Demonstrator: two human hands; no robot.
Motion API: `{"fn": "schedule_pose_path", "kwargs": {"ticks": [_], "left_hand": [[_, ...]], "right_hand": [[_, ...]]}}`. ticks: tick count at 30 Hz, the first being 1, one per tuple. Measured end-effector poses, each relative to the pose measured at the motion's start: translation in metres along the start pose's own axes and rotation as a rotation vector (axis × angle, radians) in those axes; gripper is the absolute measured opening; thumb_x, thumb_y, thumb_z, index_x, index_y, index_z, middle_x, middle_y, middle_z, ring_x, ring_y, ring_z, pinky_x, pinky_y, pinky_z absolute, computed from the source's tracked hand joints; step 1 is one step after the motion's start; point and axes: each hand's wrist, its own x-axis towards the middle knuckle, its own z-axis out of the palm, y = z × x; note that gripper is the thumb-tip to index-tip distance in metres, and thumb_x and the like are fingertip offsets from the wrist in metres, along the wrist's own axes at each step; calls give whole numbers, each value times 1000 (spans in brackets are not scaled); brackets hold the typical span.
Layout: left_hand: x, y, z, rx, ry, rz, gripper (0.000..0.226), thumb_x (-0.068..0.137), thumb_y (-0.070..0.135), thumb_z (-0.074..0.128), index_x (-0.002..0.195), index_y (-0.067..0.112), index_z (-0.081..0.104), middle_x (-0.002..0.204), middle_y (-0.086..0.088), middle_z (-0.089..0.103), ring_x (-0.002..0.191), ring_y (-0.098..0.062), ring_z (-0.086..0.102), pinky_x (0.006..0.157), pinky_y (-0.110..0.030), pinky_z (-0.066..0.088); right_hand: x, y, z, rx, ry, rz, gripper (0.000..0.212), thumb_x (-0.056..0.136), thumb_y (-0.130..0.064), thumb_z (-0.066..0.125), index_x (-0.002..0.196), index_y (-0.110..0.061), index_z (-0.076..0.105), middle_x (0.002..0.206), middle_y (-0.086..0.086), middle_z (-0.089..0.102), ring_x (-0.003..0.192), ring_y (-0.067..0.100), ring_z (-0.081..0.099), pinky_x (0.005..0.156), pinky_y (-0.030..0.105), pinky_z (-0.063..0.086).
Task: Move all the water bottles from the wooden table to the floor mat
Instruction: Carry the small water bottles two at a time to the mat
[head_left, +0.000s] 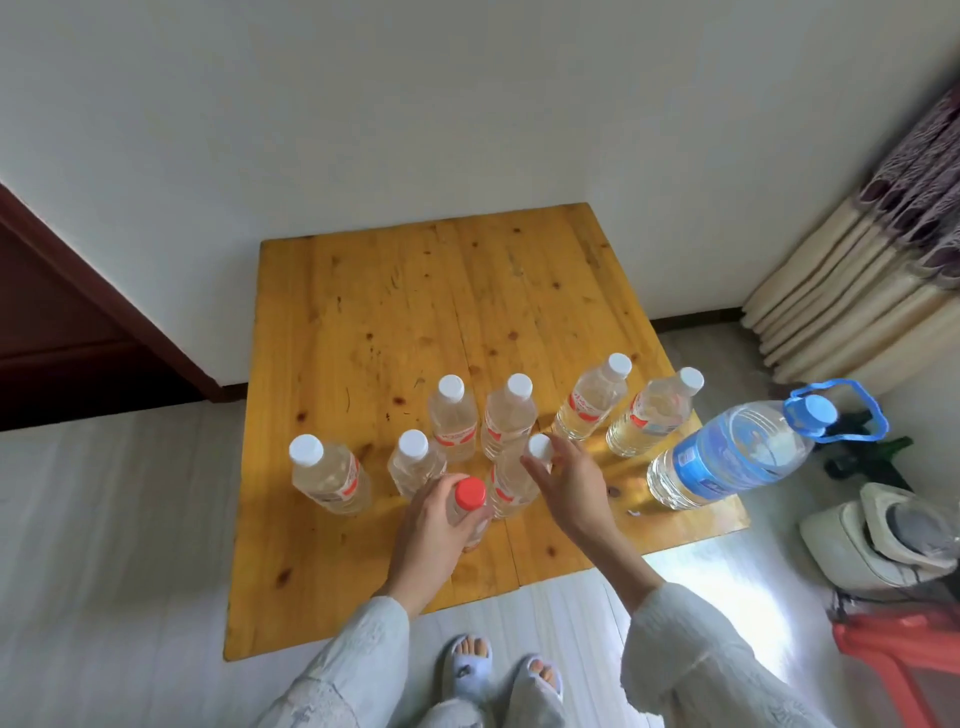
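Several clear water bottles stand on the wooden table (395, 312). Most have white caps, such as the leftmost bottle (327, 475). My left hand (436, 525) grips a red-capped bottle (469, 501) near the table's front. My right hand (569, 486) reaches with spread fingers to a white-capped bottle (514, 478) beside it, fingertips at its cap. A large bottle with a blue cap and handle (737, 452) stands at the table's right edge. No floor mat shows in view.
A white wall backs the table, with a dark red door (62, 322) at left. Curtains (872, 280) hang at right. A white appliance (878, 540) and red stool (904, 649) sit on the floor at right. My slippered feet (504, 670) stand before the table.
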Motion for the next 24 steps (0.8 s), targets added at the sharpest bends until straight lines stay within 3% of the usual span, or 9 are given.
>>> {"fn": "schedule_pose_path", "kwargs": {"ticks": [3,5,10,12,17,20,24], "left_hand": [[-2,-1,2,-50,43,-36,36,73,34,72,96,48,48,100,26,55,98,3,51,75,-2,37],[-3,-2,3,-78,74,-68,38,73,33,72,102,43,51,102,22,58,98,0,51,78,-2,38],[7,-3,-5,-36,68,-51,36,81,21,66,115,17,55,111,-2,65,106,-17,55,92,-29,43],[9,0,-7,-55,43,-33,35,84,20,62,117,14,55,112,-4,64,108,-18,55,95,-32,44],[11,24,1,-131,-54,12,35,81,40,58,106,16,59,98,2,66,95,-15,58,88,-33,46],[8,43,14,-174,-151,57,45,73,54,52,103,20,60,94,9,66,92,-3,58,80,-21,42],[-1,72,39,-198,-304,143,37,75,56,55,99,28,60,92,12,66,91,-1,58,76,-18,42]], "right_hand": [[2,4,5,44,-18,-63,44,83,-33,62,119,-11,54,112,9,60,101,24,55,83,32,45],[1,5,6,61,-46,-91,45,81,-32,64,119,-11,54,114,8,59,105,23,53,88,35,46],[-2,9,3,76,-47,-113,41,82,-31,63,117,-10,53,114,7,60,105,22,51,85,26,39],[-10,14,-2,123,-23,-55,40,84,-31,60,117,-10,52,115,7,59,104,21,53,84,26,41],[-39,31,-23,257,119,104,34,86,-31,56,112,-10,52,110,11,59,101,26,56,90,44,48],[-64,42,-44,328,235,142,27,86,-32,54,104,-11,53,102,12,58,99,30,58,87,51,47],[-109,60,-78,357,420,189,18,87,-33,51,101,-21,54,103,6,60,96,22,59,88,38,48]]}}
